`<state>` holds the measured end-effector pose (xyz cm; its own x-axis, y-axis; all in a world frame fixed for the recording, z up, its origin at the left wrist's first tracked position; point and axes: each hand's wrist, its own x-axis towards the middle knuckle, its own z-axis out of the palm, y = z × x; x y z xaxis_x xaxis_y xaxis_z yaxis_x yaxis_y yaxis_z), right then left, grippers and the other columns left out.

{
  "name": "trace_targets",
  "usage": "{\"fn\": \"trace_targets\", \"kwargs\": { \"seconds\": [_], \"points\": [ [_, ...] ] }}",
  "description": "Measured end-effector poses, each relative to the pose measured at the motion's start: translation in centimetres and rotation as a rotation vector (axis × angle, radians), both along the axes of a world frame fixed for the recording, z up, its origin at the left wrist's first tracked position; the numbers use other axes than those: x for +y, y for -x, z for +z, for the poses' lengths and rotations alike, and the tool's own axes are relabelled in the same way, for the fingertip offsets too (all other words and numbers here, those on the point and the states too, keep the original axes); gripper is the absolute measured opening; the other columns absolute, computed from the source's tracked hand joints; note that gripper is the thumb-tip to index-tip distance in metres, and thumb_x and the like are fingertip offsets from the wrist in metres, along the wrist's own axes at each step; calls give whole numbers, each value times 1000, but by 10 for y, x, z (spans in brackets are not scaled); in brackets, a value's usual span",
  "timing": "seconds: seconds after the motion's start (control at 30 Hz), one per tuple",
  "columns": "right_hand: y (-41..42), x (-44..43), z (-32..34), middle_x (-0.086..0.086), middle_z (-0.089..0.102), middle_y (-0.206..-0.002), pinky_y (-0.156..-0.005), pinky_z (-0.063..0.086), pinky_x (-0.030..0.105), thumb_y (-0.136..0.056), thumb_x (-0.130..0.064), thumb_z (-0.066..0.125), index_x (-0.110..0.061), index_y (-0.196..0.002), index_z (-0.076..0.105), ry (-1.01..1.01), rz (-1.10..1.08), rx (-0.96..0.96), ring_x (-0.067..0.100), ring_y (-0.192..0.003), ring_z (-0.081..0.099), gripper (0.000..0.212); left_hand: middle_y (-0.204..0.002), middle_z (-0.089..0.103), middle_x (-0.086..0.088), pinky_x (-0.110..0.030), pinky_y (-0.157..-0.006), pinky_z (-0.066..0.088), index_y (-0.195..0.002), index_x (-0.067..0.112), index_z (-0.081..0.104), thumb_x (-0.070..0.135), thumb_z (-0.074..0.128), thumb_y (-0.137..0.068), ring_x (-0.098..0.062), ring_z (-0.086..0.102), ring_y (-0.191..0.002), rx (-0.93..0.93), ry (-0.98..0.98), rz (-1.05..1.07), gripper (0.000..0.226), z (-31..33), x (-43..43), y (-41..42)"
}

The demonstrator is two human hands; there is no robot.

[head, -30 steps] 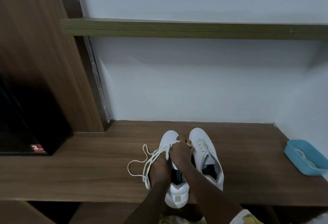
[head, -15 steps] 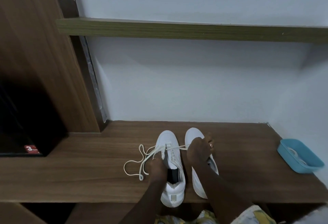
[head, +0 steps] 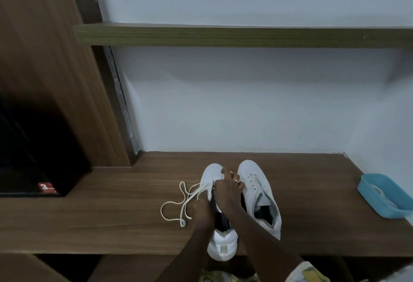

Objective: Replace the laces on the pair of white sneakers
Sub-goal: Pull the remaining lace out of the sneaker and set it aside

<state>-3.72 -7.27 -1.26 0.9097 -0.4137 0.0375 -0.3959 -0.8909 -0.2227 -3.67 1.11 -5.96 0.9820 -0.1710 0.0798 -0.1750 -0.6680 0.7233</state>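
The right hand point(head: 226, 194) pinched the lace point(head: 176, 203) at the left sneaker's point(head: 210, 172) eyelets, probably to thread it. The left hand point(head: 201, 211) curled against that sneaker's side, seemingly steadying it. Slack lace looped at nine o'clock on open counter point(head: 111, 214). The other sneaker point(head: 257, 183) sat just beside at three o'clock, with a blue tray point(head: 380, 196) well apart beyond. The heel overhung the counter's six o'clock edge.

Home interior, wooden bench point(head: 111, 221), wall shelf point(head: 245, 35)
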Motion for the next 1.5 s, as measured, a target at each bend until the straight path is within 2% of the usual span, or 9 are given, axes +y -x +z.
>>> {"fn": "trace_targets", "kwargs": {
  "seconds": [0.23, 0.33, 0.43, 0.6, 0.8, 0.9, 1.0, 1.17, 1.5],
  "points": [
    [4, -14, 9, -8, 42, -136, -96, 31, 40, -92, -20, 48, -20, -111, 67, -124, -212, -152, 20, -125, 36, 28, -125, 61, -5, -19, -95, 36, -133, 14, 49, 10, 39, -98, -17, 56, -116, 29, -63, 3, 37, 3, -1, 0],
    [11, -26, 19, 3, 49, -129, -97, 33, 42, -91, -14, 45, -13, -113, 62, -289, -483, -289, 29, -120, 43, 28, -124, 60, -4, -16, -89, 35, -134, 16, 48, 13, 37, -99, -17, 56, -115, 40, -62, 7, 36, 5, -2, 1],
    [16, -38, 25, 5, 47, -127, -91, 33, 42, -90, -17, 47, -10, -94, 66, -270, -713, -273, 31, -115, 44, 20, -123, 60, -5, -18, -84, 39, -139, 19, 42, 13, 36, -100, -18, 58, -111, 59, -88, 28, 40, 7, -2, 4],
    [12, -39, 20, 3, 37, -143, -95, 29, 43, -89, -20, 49, -16, -91, 71, -107, -553, -194, 27, -125, 37, 22, -123, 61, -8, -28, -91, 45, -141, 21, 38, 11, 36, -98, -21, 60, -109, 64, -182, 48, 43, 10, -1, 3],
    [5, -9, 5, 3, 36, -143, -98, 28, 50, -87, -21, 55, -30, -113, 66, 42, -100, -107, 30, -131, 32, 30, -124, 60, -7, -24, -95, 38, -137, 14, 44, 8, 36, -98, -20, 56, -115, 58, -144, 17, 40, 12, -1, 4],
    [3, 1, 3, 2, 27, -150, -100, 21, 49, -91, -18, 50, -27, -111, 68, 48, -12, -50, 31, -135, 25, 28, -121, 62, -9, -23, -89, 39, -129, 10, 50, 7, 37, -97, -21, 58, -111, 55, -187, 10, 35, 13, -1, 5],
    [0, 6, 1, 0, 26, -151, -101, 19, 50, -91, -14, 51, -17, -106, 70, 58, -14, -32, 30, -136, 25, 25, -120, 62, -6, -20, -86, 36, -129, 13, 50, 10, 38, -96, -19, 57, -110, 43, -152, 21, 35, 15, 0, 6],
    [0, 2, 3, -6, 35, -142, -98, 15, 46, -90, -18, 49, -22, -102, 71, -20, -68, -91, 23, -130, 28, 25, -122, 61, -8, -23, -92, 38, -129, 11, 50, 8, 40, -95, -21, 56, -114, 64, -127, -6, 36, 15, -1, 7],
    [16, -35, 10, 0, 49, -121, -93, 29, 39, -93, -21, 44, -12, -100, 70, -98, -496, -171, 25, -115, 44, 28, -119, 63, -8, -26, -94, 41, -136, 15, 46, 2, 38, -93, -22, 58, -113, 53, -123, 20, 46, 12, -1, 7]
  ]
}}
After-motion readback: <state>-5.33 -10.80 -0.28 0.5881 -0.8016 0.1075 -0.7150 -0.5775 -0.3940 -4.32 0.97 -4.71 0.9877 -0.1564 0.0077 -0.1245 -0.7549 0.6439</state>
